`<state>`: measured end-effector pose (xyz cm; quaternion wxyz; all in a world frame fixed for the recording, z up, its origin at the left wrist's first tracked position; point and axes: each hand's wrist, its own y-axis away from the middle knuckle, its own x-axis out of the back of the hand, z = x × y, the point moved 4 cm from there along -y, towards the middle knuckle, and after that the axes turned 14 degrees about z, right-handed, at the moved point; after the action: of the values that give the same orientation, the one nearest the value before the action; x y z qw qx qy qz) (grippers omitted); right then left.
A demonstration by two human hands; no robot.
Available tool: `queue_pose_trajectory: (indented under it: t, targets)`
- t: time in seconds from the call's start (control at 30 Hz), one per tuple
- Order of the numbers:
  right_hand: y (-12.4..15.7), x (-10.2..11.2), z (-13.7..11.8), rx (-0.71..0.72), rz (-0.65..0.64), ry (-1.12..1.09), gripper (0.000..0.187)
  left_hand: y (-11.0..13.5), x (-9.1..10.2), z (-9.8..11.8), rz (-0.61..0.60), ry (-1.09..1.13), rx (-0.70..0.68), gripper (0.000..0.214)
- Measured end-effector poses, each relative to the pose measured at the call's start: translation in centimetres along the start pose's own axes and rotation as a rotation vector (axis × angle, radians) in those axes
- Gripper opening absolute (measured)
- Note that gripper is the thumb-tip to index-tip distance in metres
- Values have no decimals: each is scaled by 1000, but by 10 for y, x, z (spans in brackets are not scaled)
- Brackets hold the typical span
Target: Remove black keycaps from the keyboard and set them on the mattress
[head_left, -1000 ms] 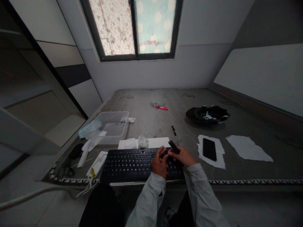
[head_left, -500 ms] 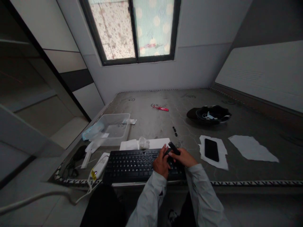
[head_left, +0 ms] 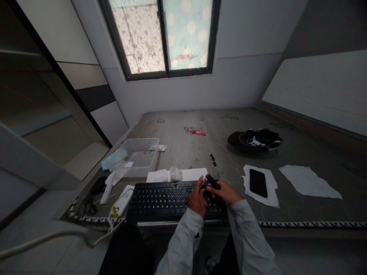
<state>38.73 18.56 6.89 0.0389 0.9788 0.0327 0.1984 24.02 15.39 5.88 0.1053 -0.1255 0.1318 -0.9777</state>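
Observation:
A black keyboard [head_left: 160,199] lies along the near edge of the grey-covered surface. Its left and middle keys show; both my hands cover parts of its right end. My left hand [head_left: 197,199] rests over the right part of the keys, fingers stretched and apart, with thumb and index beside the other hand. Closed around a short black stick-like tool [head_left: 212,181] is my right hand [head_left: 228,192], just above the number-key side. The tool's upper end points up and left; its lower end is hidden by the fingers. Behind it lie several small black pieces [head_left: 212,157].
White paper [head_left: 196,174] with crumpled tissue [head_left: 175,174] lies behind the keyboard. A clear plastic box [head_left: 143,170] and white power strip [head_left: 124,199] are left. Rightward are a phone [head_left: 258,183] on paper, another sheet [head_left: 308,181] and a dark cap [head_left: 254,140]. Further back lies a red item [head_left: 195,131].
The whole view has shifted slightly. Both hands keep nearly the same place over the keyboard, and the black tool stays in my right hand.

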Motion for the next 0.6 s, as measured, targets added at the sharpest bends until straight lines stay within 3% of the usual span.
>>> queue_pose_trajectory:
  t: [0.23,0.6]
  targets:
    - [-2,11,0,-12,210,-31,52,0,1,2,-10,10,18,43]
    - [-4,2,5,17,67,-39,49,0,-1,-1,-4,23,36,44]
